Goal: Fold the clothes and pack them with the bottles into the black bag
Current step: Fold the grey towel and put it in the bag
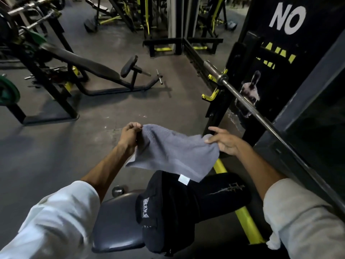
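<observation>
The towel (171,152) hangs at the centre of the frame, with the left hand (130,135) pinching its upper left corner and the right hand (224,143) holding its upper right corner. Directly below it, at lower centre, the bag (164,221) sits on the right end of the bench pad (115,221), with a garment (227,193) touching its right side. A dumbbell (117,191) lies on the floor just beyond the pad. A barbell (252,103) runs diagonally down the right of the frame. An incline bench (89,66) stands in the upper left, with a weight plate (7,90) at the left edge.
</observation>
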Available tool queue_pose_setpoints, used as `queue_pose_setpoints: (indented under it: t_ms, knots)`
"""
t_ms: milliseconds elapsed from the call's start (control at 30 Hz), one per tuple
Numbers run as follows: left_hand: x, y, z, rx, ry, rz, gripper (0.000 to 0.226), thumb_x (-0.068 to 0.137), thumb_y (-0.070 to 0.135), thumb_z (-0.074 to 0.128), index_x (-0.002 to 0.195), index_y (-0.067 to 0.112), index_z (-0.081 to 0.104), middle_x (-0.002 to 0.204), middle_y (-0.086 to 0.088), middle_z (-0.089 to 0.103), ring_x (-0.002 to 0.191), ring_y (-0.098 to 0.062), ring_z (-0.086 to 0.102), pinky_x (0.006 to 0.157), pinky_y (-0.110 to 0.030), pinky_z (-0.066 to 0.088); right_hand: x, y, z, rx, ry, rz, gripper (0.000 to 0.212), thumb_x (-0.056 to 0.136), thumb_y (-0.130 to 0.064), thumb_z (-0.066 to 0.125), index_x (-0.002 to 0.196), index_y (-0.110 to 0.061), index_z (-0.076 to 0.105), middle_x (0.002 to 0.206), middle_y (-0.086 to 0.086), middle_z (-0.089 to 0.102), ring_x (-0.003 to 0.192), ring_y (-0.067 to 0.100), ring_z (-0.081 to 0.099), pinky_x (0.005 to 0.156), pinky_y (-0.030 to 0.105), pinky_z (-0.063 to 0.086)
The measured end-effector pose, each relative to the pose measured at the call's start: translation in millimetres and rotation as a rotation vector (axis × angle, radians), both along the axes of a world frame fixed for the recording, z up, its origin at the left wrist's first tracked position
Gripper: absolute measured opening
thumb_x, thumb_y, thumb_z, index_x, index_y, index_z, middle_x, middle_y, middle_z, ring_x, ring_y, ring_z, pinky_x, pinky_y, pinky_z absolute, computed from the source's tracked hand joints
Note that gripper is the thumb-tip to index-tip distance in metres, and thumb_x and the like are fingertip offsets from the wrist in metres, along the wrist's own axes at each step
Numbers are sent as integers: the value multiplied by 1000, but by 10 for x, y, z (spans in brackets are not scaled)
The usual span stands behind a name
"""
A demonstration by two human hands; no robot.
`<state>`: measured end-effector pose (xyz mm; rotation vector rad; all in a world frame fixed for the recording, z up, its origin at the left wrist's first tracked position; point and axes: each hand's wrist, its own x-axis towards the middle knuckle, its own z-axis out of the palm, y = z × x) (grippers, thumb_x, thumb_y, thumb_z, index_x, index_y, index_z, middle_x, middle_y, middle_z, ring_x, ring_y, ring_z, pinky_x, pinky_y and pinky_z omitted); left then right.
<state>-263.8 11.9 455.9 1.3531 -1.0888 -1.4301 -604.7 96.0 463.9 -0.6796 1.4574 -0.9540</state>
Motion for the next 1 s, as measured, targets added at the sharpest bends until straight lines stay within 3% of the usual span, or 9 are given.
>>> queue_pose_setpoints:
  t_ms: [100, 167, 300, 400, 533, 633, 767, 900, 1000]
  knots:
    - [118, -57, -9, -20, -49, 25, 32, 91, -10, 47, 78, 14, 64, 74, -6, 64, 67, -17, 56, 60, -25, 48, -69, 10, -118, 76, 260, 70, 83, 75, 24, 62, 146, -16, 45, 138, 23, 51, 127, 35, 54, 86, 38, 54]
    - [193, -84, -34, 7, -79, 33, 34, 87, -15, 49, 77, 11, 69, 69, 0, 72, 71, -18, 63, 61, -24, 55, -29, 6, -171, 70, 513, 31, 70, 72, 22, 60, 134, -11, 58, 132, 22, 57, 117, 31, 55, 79, 33, 52]
    - [224, -40, -16, 60, -98, 78, 35, 84, -22, 49, 83, 7, 69, 63, 2, 71, 62, -11, 67, 52, -14, 54, 144, -54, -84, -60, 560, -76, 47, 74, 23, 47, 105, -1, 73, 107, 18, 69, 103, 25, 62, 62, 22, 48]
    - [305, -92, -70, 38, -187, 79, 42, 79, -26, 44, 95, 2, 71, 80, -3, 70, 80, -19, 64, 75, -25, 57, 192, -107, 5, -120, 663, -7, 42, 76, 19, 44, 91, -4, 76, 90, 14, 70, 89, 23, 61, 58, 21, 43]
    - [403, -87, -74, -126, -398, -6, 40, 81, -31, 35, 76, -2, 62, 73, 2, 75, 81, -16, 68, 88, -26, 56, 175, -155, 139, -134, 763, 179, 48, 67, 17, 43, 87, -10, 77, 82, 4, 69, 81, 17, 60, 57, 22, 43]
    - [490, -81, -16, -328, -751, -160, 32, 84, -21, 48, 95, -5, 74, 99, -7, 72, 97, -17, 64, 92, -22, 48, 155, -180, 180, -143, 895, 361, 46, 64, 11, 50, 88, -16, 79, 88, -2, 71, 89, 15, 66, 66, 27, 53]
    - [527, -90, 37, -533, -1097, -271, 22, 88, -2, 62, 102, 7, 77, 104, -15, 68, 97, -31, 64, 84, -35, 50, 118, -212, 170, -149, 1190, 577, 27, 66, -3, 66, 82, -24, 74, 94, -10, 53, 90, 14, 59, 76, 33, 56]
    - [508, -64, 95, -562, -1203, -284, 12, 90, 11, 67, 99, 13, 75, 104, -11, 66, 94, -30, 65, 75, -38, 52, 70, -284, 175, -206, 1415, 736, 23, 67, -21, 59, 53, -32, 45, 65, -12, 45, 86, 30, 63, 70, 39, 49]
    - [567, -94, 107, -558, -1093, -346, 9, 87, 21, 73, 87, 12, 72, 99, -8, 61, 92, -23, 58, 76, -36, 52, -20, -291, 181, -175, 1408, 636, 21, 74, -24, 59, 55, -28, 51, 65, -8, 57, 78, 27, 64, 65, 33, 41]
